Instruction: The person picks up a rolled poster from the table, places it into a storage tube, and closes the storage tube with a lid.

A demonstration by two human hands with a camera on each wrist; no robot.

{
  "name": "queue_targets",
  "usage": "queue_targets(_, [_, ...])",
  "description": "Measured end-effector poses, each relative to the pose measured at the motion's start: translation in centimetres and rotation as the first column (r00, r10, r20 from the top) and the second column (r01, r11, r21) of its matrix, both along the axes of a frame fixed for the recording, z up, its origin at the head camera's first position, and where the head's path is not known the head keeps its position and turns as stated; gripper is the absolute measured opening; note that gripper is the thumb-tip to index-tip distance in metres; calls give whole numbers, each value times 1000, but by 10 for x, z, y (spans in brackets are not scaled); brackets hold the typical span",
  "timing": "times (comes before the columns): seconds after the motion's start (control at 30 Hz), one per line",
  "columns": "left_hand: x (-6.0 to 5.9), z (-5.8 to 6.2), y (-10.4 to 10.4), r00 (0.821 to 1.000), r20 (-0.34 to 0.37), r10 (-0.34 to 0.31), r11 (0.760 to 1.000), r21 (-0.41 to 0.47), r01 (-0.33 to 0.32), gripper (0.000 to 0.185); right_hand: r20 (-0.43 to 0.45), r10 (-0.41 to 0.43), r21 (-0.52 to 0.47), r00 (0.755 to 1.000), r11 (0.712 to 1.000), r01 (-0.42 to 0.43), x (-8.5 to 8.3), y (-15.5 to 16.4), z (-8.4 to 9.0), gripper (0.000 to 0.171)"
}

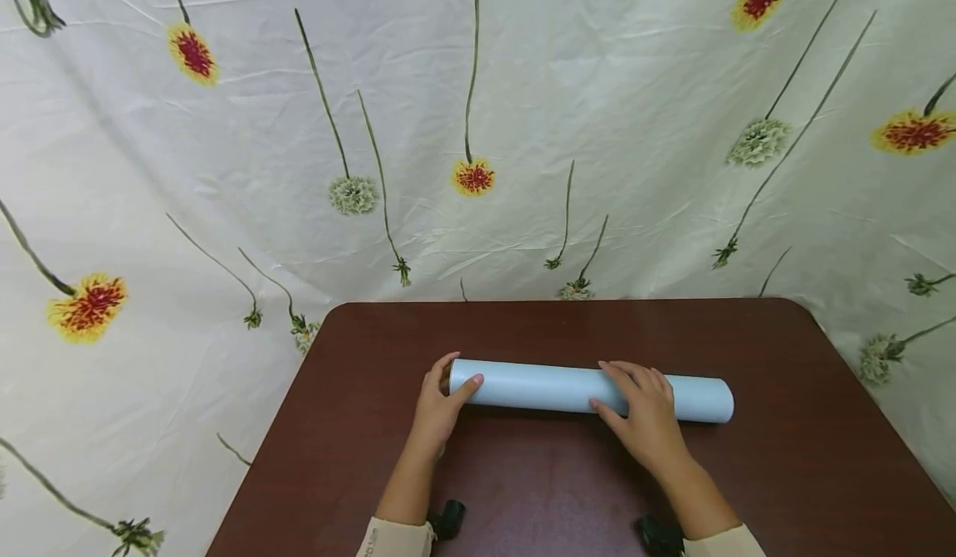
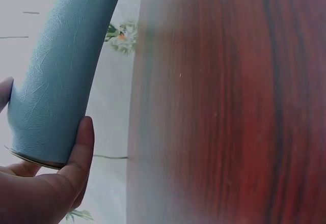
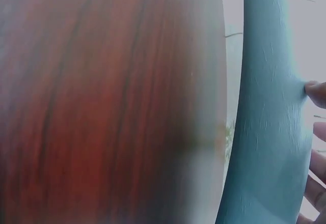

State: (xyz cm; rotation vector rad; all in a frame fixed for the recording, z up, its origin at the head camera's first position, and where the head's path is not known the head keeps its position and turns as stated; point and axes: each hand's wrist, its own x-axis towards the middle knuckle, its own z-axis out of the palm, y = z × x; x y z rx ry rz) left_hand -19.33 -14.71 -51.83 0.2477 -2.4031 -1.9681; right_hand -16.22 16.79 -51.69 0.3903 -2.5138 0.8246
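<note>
A long light blue roll [image 1: 534, 384] lies crosswise over the brown table, with a finely creased surface in the left wrist view. My left hand [image 1: 436, 412] grips its left end, thumb on the near side and fingers around the end and far side. That end of the roll [image 2: 56, 81] shows a thin dark rim in the left wrist view. Right of the middle, my right hand [image 1: 646, 416] holds the roll from above, thumb on the near side and fingers over the far side. In the right wrist view, fingertips [image 3: 317, 92] press against the roll's edge.
The dark brown wooden table [image 1: 553, 491] has rounded far corners. Behind and beside it hangs a pale cloth [image 1: 523, 233] printed with flowers and stems. Dark wrist devices [image 1: 448, 520] sit at both cuffs.
</note>
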Motion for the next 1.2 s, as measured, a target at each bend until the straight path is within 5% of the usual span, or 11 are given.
queue_targets(0.6, [-3,-1,-34,996,68,50,999,16,-52,81,125,-156,4,980,988,157,2,36,-4,55])
queue_targets(0.8, [-2,-4,-42,994,95,44,999,-14,-42,84,211,-220,-22,953,973,229,1,48,-4,69])
queue_targets(0.93, [-1,-6,-49,992,123,27,999,-35,-23,87,402,-216,-90,890,958,273,0,56,-2,92])
queue_targets(1.2, [0,-10,-55,984,174,-27,997,-65,39,87,715,-20,-292,699,900,324,-2,70,-5,108])
